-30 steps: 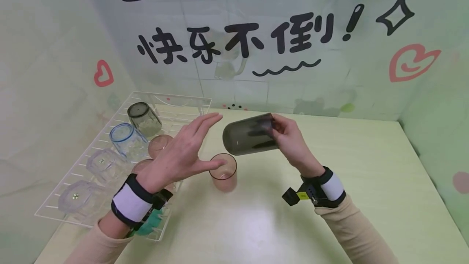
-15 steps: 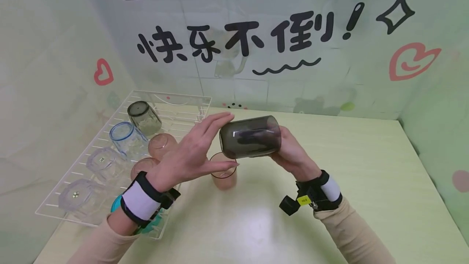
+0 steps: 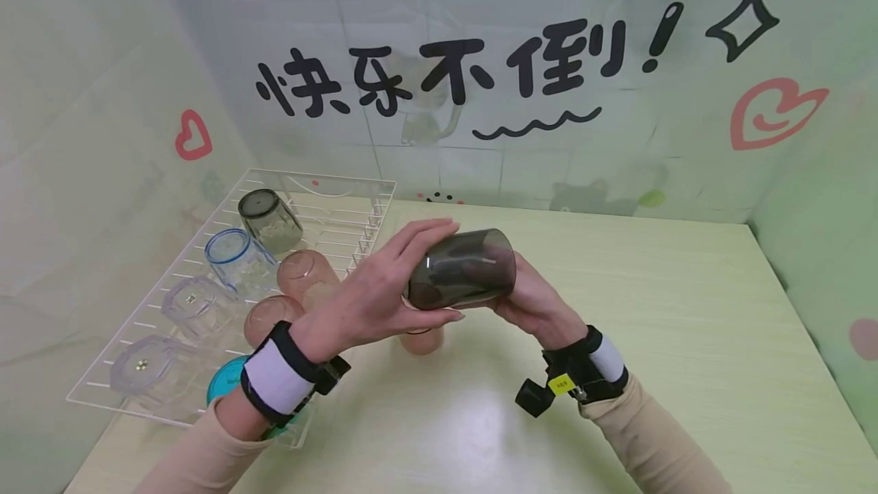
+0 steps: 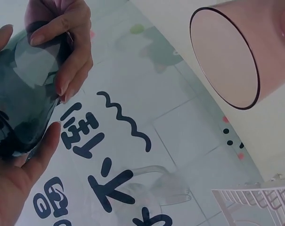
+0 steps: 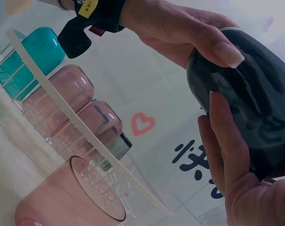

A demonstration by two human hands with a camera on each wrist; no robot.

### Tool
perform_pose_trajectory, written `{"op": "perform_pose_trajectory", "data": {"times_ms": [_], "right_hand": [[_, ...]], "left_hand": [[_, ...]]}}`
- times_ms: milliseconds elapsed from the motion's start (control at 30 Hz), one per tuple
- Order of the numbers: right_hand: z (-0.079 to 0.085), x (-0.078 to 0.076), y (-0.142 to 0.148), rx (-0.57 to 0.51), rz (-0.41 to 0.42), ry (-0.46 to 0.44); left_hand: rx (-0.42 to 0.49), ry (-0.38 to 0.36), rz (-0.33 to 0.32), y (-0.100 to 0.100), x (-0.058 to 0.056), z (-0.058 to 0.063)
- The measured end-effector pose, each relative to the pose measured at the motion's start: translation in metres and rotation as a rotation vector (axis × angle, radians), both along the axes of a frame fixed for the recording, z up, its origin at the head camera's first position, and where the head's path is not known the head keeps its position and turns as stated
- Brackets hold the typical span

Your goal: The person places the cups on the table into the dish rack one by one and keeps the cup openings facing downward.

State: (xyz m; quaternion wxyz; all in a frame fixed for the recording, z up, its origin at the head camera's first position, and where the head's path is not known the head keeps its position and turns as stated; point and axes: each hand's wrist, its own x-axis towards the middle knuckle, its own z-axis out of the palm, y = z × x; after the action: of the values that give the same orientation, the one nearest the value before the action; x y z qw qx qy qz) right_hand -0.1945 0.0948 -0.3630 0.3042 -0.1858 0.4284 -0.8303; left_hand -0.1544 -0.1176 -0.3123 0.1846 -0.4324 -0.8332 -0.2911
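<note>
A dark grey see-through glass (image 3: 463, 269) lies sideways in the air, its open rim to the right. My left hand (image 3: 370, 296) holds its base end between thumb and fingers. My right hand (image 3: 538, 299) grips it from behind and below; much of that hand is hidden behind the glass in the head view. In the right wrist view the left thumb (image 5: 222, 52) presses the dark wall. A pink glass (image 3: 421, 341) stands upright on the table just below, partly covered by my left hand, its rim plain in the left wrist view.
On the left stands a white wire rack (image 5: 50, 89) with several upturned glasses, among them a grey one (image 3: 270, 221), a blue-rimmed one (image 3: 240, 261) and a teal one (image 5: 45, 44). A wall with black lettering (image 3: 456, 67) closes off the table's back.
My left hand has moved right and taken hold of the grey glass's base end. My right hand has shifted from its rim to behind and beneath it, and the glass has sunk slightly.
</note>
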Motion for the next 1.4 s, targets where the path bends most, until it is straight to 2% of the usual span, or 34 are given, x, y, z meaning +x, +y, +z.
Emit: {"op": "perform_pose_trajectory", "data": {"times_ms": [233,367,767,1167,1400], "right_hand": [[-0.005,0.0,-0.004,0.034,-0.009,0.022],[-0.007,0.0,-0.004,0.053,-0.008,-0.01],[-0.012,-0.003,0.002,0.229,-0.06,-0.054],[-0.024,-0.01,0.01,0.51,-0.164,0.187],[-0.03,-0.011,0.009,0.638,-0.278,0.285]], "left_hand": [[0.005,-0.006,-0.005,0.001,-0.001,-0.003],[-0.006,-0.02,-0.003,-0.001,-0.002,-0.003],[-0.05,-0.107,0.052,-0.013,-0.001,-0.004],[-0.088,-0.075,0.15,-0.038,-0.005,0.003],[-0.096,-0.061,0.224,-0.061,-0.011,0.011]]}}
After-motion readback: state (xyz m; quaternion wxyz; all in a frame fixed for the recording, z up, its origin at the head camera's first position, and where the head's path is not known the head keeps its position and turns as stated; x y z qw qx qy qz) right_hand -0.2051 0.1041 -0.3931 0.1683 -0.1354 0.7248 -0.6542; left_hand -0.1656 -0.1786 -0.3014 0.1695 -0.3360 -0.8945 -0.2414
